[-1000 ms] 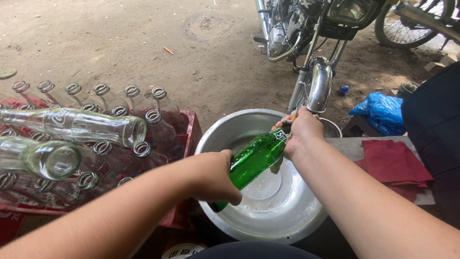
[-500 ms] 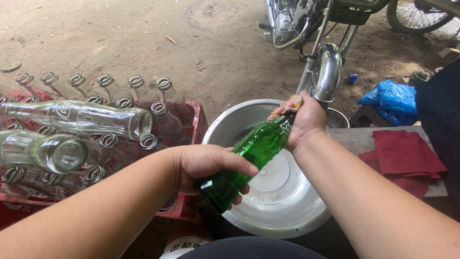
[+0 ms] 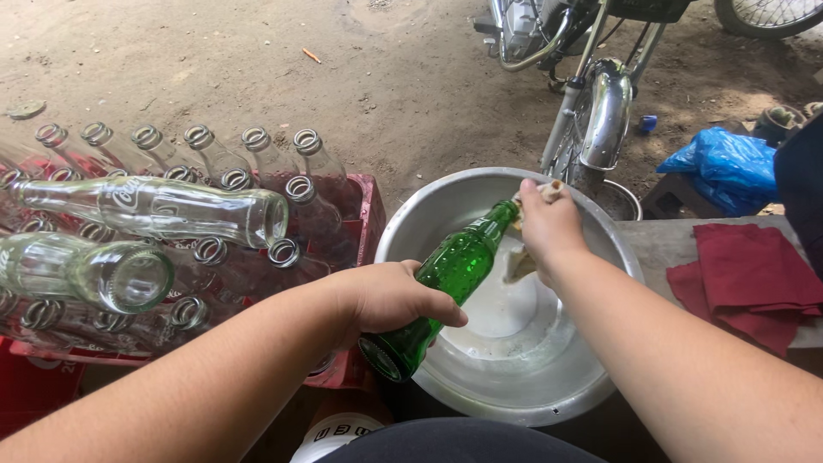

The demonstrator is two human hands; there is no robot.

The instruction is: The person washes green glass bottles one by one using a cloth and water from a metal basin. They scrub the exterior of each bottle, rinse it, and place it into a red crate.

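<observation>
we hold the green glass bottle (image 3: 446, 283) tilted over the metal basin (image 3: 446, 214), its base low and toward us, its neck pointing up and away. our left hand (image 3: 390, 296) is closed around the lower body of the bottle, fingers wrapped over the top of it. our right hand (image 3: 549, 225) is closed at the bottle's neck and mouth, pinching a pale wet cloth (image 3: 523, 257) that hangs down from the palm into the basin. a little cloudy water lies in the bottom of the basin.

we judge the step in hand to be wiping the neck and mouth of the bottle with the cloth. the next move calls for a firm left-hand grip while the right works the cloth along the glass, since wet glass may slip.

to our left, a red crate (image 3: 369, 214) holds rows of clear glass bottles (image 3: 214, 249) with their mouths toward us, and two more lie across the top. to our right, a dark red cloth (image 3: 754, 274) lies on a grey slab. further off, on bare dirt, stand a motorbike wheel with a chrome mudguard (image 3: 604, 111) and a blue plastic bag (image 3: 724, 167).
</observation>
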